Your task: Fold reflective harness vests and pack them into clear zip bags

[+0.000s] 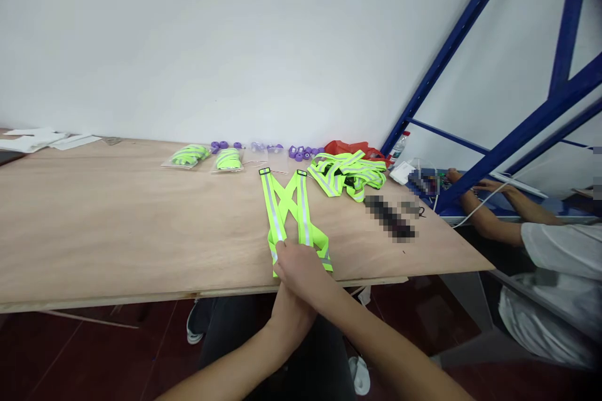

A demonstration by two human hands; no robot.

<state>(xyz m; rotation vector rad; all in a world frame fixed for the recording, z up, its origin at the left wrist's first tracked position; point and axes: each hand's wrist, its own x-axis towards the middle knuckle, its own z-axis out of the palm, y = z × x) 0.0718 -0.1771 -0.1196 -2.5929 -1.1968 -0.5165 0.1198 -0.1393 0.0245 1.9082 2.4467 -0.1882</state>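
Note:
A neon-yellow reflective harness vest (305, 210) with grey stripes lies on the wooden table in front of me, its straps crossed in an X. Two black buckles sit at its far ends. My right hand (303, 268) is closed over the near part of the vest, fingers curled by the left strap. Beneath it my left hand (286, 310) crosses at the table edge; its fingers are hidden by the right hand. To the right of the vest lies a heap of similar reflective straps (350, 172).
Two clear bags of folded yellow straps (229, 160) lie at the back, near several purple rolls (300, 153) and a red bag (352, 148). Blurred dark items (390, 219) rest right. Blue metal posts (446, 50) and a co-worker's arms (489, 219) are beyond. White sheets (37, 139) lie far left.

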